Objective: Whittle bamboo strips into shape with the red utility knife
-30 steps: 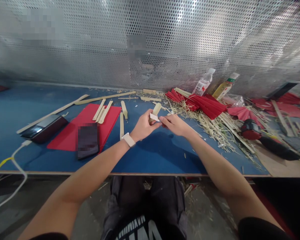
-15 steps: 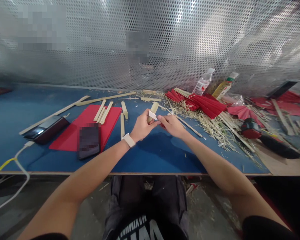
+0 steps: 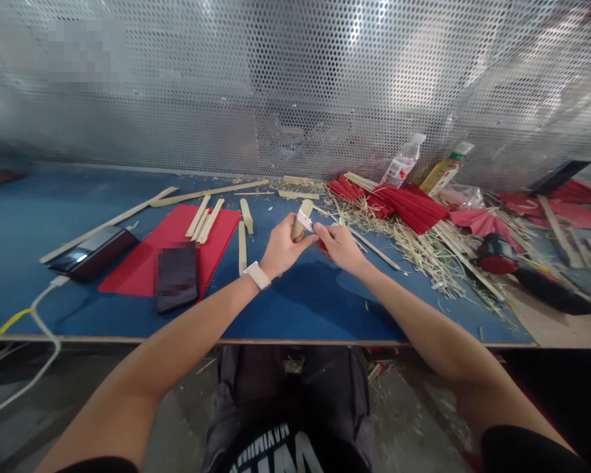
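Note:
In the middle of the blue table, my left hand (image 3: pixel 280 246) is closed around a flat bamboo strip (image 3: pixel 303 209), whose rounded end points away from me. My right hand (image 3: pixel 341 248) is closed on a knife (image 3: pixel 305 220); its pale blade lies across the strip, and a bit of red shows at the grip, mostly hidden by the fingers. The left thumb reaches over toward the back of the blade, but whether it touches is hard to see. Loose bamboo pieces (image 3: pixel 247 216) lie left of my hands.
Several bamboo sticks (image 3: pixel 211 221) and a phone (image 3: pixel 178 279) lie on red sheets (image 3: pixel 138 259). Farther left is a dark device (image 3: pixel 93 253) with a white cable. Shavings (image 3: pixel 414 253), red folded paper (image 3: pixel 408 207), two bottles (image 3: pixel 402 161) and a red-black tool (image 3: pixel 497 253) occupy the right side.
The knife blade has slid away from me along the bamboo strip, toward its rounded end, and its angle has tilted more steeply. Both hands keep their hold; the view has shifted slightly.

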`<move>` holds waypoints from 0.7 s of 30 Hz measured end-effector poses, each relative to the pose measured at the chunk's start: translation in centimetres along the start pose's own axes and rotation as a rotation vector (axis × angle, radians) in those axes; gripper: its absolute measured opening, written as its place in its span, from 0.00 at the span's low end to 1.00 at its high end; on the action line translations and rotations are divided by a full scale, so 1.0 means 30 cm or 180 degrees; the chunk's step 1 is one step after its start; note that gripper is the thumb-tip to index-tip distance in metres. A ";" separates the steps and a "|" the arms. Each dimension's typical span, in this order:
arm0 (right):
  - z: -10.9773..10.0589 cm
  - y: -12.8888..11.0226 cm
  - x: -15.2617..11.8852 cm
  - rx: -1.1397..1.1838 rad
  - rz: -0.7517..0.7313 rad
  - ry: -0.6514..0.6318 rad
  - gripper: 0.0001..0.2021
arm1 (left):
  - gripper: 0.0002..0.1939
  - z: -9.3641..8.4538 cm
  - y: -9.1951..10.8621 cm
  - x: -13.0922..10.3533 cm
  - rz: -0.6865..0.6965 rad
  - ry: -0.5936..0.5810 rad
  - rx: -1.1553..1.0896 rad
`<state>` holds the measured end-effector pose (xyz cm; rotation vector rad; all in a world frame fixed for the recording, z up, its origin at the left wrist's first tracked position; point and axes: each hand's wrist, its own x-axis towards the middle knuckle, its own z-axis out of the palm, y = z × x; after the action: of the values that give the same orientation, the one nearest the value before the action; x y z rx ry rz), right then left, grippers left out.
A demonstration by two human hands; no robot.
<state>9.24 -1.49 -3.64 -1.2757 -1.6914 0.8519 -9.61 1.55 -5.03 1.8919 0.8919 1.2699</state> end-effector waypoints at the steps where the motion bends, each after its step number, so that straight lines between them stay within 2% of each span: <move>1: 0.002 0.000 0.000 0.0063 0.0032 0.0014 0.43 | 0.29 0.001 0.001 0.001 -0.0011 0.0018 0.0001; 8: 0.021 -0.003 0.025 0.0561 0.0262 0.0251 0.41 | 0.33 0.009 0.008 0.004 -0.0067 0.0098 -0.0058; 9: 0.007 -0.001 0.040 0.0609 0.0324 0.0405 0.41 | 0.32 0.010 0.010 0.001 -0.0072 0.0080 -0.0078; 11: -0.045 0.006 0.073 0.0734 0.0423 0.0995 0.40 | 0.30 0.011 0.016 -0.010 -0.0038 0.0072 -0.0070; 13: -0.108 0.018 0.102 0.0750 0.0262 0.1508 0.39 | 0.26 0.010 0.023 -0.019 0.0005 0.0101 -0.0035; 15: -0.154 0.031 0.115 0.0646 0.0175 0.1640 0.39 | 0.22 0.010 0.028 -0.023 -0.0011 0.0101 -0.0060; 18: -0.160 0.036 0.102 0.0457 0.0189 0.1336 0.41 | 0.16 0.011 0.028 -0.022 -0.0049 0.0007 -0.0188; 21: -0.126 0.008 0.065 0.0056 0.0068 0.0669 0.43 | 0.13 0.016 0.017 -0.019 -0.0072 0.0001 -0.0227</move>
<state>12.49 0.57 -1.82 -1.3248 -1.5038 0.7167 -9.25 0.73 -5.03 1.8213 0.8545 1.2722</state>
